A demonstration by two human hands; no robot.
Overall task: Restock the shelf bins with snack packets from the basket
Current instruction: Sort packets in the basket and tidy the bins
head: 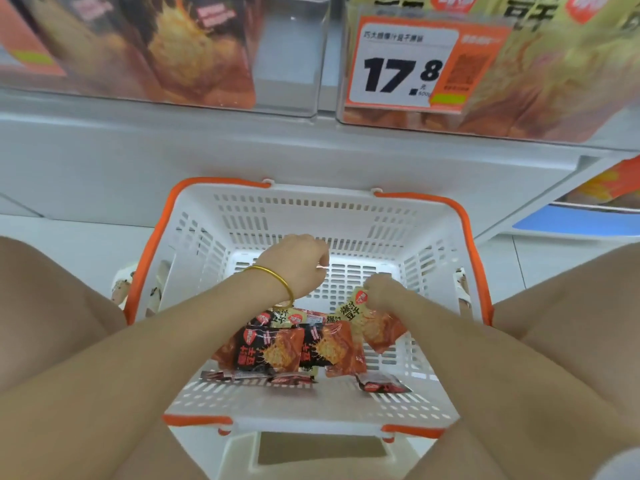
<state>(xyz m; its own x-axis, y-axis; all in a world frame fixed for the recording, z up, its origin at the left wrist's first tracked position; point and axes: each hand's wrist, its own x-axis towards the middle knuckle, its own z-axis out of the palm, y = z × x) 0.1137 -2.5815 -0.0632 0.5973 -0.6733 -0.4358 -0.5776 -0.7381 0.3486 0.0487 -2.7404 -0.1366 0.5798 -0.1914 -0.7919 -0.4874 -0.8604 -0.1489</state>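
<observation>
White slotted plastic basket w/ orange handles (363, 216) sits on the floor between the person's knees, below the shelf. Both hands are inside it. Left hand (301, 263), gold bangle (277, 280) on the wrist, is over the basket's far middle w/ fingers curled under; can't tell if it's grasping anything. Right hand (382, 292), just right of it, pinches the top edge of a cream-and-orange snack packet (372, 323), lifted & tilted above the floor of the basket. Pile of black-and-red snack packets (291, 348) lies in the basket's middle, partly under the left forearm; a few more flat along the near wall, one dark packet (382, 386) at near right. Above: clear plastic shelf bins (294, 64) w/ blurred orange snack bags, & on the right bin an orange-and-white price tag reading 17.8 (401, 67).
</observation>
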